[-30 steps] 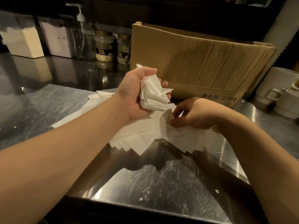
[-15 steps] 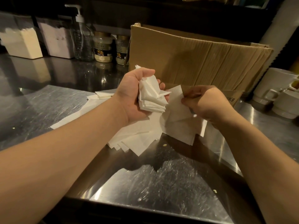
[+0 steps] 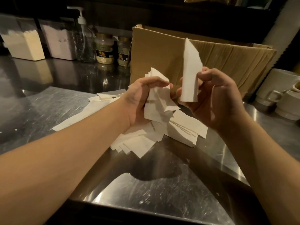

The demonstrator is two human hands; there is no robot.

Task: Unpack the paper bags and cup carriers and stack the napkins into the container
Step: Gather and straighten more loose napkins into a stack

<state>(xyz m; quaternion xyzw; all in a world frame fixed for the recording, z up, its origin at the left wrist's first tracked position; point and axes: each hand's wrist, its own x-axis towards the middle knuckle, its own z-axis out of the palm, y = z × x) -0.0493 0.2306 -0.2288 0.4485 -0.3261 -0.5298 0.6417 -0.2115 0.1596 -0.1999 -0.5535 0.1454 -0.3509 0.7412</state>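
The brushed steel surface [image 3: 48, 111] is carrying everything, its scratched sheen reflecting the arms. Behind the hands a corrugated cardboard box [image 3: 162, 51] is standing open-topped. A loose fan of thin white napkins [image 3: 139, 140] is lying on the surface just under the hands, likely spread there for sorting. The left hand [image 3: 138, 101] is gripping a crumpled wad of napkins [image 3: 159, 104] — fingers curled round it — while the right hand [image 3: 214, 98] is pinching one folded napkin [image 3: 190, 70] upright, probably to add it to the bunch.
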